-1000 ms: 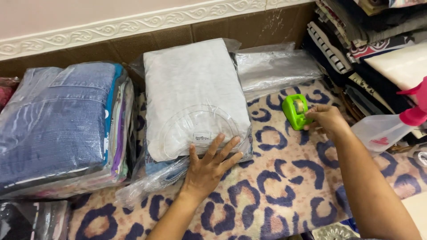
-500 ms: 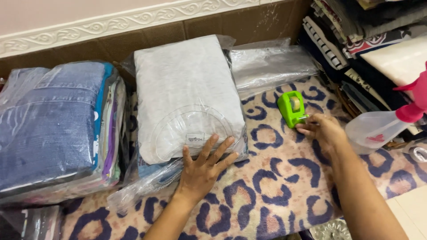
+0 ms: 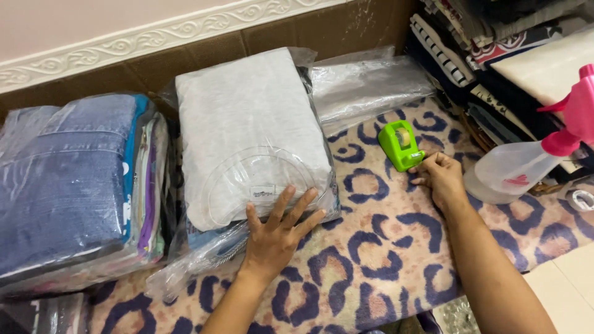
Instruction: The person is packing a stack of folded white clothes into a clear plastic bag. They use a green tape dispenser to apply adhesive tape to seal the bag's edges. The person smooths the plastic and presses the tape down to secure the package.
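I am pressing my left hand (image 3: 276,238), fingers spread wide, on the bagged grey garment (image 3: 250,133); my right hand (image 3: 440,178), loosely curled, holding nothing, is touching the green tape dispenser (image 3: 400,145) on the leopard-print mat (image 3: 377,260).

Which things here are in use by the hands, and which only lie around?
In use:
- left hand flat on the white bagged garment
- right hand at the green tape dispenser

Lying about:
- blue bagged stack
- spray bottle
- empty bags

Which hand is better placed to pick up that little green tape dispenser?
The right hand: its fingertips are right at the green tape dispenser. The left hand lies flat, fingers spread, on the bagged grey garment, farther away.
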